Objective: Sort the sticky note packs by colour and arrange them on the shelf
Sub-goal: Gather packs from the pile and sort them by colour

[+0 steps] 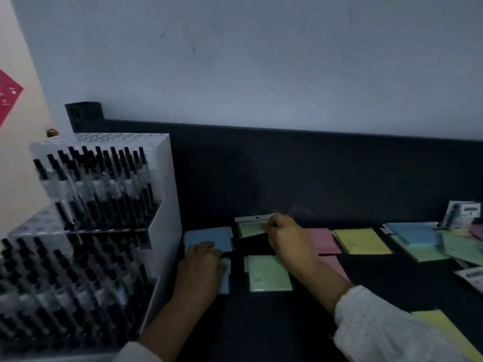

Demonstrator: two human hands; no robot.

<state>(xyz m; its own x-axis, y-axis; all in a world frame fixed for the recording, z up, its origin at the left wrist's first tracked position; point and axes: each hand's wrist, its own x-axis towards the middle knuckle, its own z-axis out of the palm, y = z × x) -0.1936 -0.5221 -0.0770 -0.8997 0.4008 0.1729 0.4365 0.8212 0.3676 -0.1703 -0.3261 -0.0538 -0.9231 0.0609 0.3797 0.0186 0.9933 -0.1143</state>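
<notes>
Sticky note packs lie on a dark shelf [274, 325]. My left hand [201, 267] rests flat across two blue packs, the far one [209, 237] and a near one [224, 276] mostly hidden under it. My right hand [285, 236] pinches the far green pack [251, 227] at its right edge. A second green pack [269, 274] lies just in front. Pink packs [322, 240] sit partly hidden behind my right wrist, and a yellow pack [362, 241] lies to their right.
A white display rack full of black-capped pens [86, 218] stands against the shelf's left end. At the far right is a loose pile of blue [413, 232] and green packs [460, 250]. Another yellow pack [449, 335] lies at the front right. A dark back panel [313, 173] closes the rear.
</notes>
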